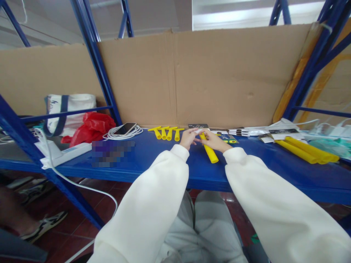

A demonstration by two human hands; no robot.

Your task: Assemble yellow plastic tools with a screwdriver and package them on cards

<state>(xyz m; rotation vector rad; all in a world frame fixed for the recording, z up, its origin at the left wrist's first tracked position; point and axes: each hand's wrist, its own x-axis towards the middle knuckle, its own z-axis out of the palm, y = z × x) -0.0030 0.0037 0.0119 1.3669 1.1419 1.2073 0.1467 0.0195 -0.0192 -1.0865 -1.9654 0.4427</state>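
A yellow tube (211,155) lies slanted on the blue shelf, its lower end toward me. My right hand (215,140) is closed around the tube's upper part. Close beside it, my left hand (189,138) has its fingers bent in at the tube's top end, where something small and whitish (201,132) shows between the hands. What the left fingers grip there is too small to make out. Left of my hands stands a row of several yellow T-shaped pieces (170,133). Behind my right hand is a flat green-and-yellow package (229,138).
More yellow tubes (309,150) lie at the right, near white packets (285,128). To the left are a coiled white cable (137,130), a phone (126,128), a red bag (95,126) and a power strip (71,151). Cardboard (219,76) walls the back; blue posts (100,65) frame the shelf.
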